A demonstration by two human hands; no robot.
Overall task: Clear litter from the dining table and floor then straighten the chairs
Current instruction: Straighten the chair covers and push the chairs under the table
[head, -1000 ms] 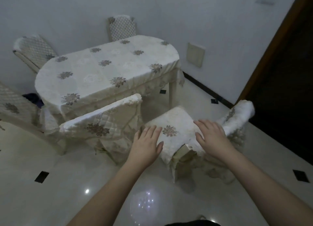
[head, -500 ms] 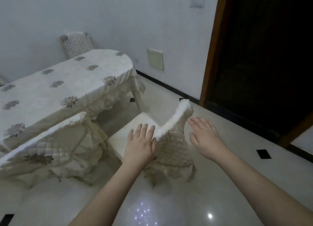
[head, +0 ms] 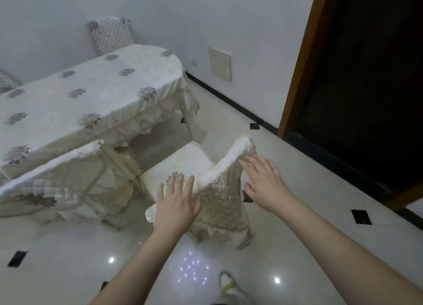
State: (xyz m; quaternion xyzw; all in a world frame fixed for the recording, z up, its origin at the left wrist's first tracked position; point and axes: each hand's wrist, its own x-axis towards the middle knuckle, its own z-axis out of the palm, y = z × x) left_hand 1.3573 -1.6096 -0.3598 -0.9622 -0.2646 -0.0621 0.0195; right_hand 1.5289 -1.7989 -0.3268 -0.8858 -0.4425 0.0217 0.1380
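A chair (head: 185, 161) with a cream quilted cover stands in front of me, its seat facing the dining table (head: 75, 103). Its backrest (head: 223, 195) runs between my hands. My left hand (head: 177, 204) lies flat, fingers apart, over the near end of the backrest and the seat edge. My right hand (head: 263, 182) is open beside the backrest's outer face, fingertips touching its top edge. The table carries a white cloth with flower motifs and nothing on top. I see no litter on the floor here.
A second covered chair (head: 61, 181) stands to the left, pushed against the table. A third chair (head: 112, 35) is at the table's far side by the wall. A dark doorway (head: 366, 76) opens on the right. My shoe (head: 229, 284) shows below.
I have stepped around from the chair's side to behind its backrest. Both hands left the seat cushion and now flank the backrest.
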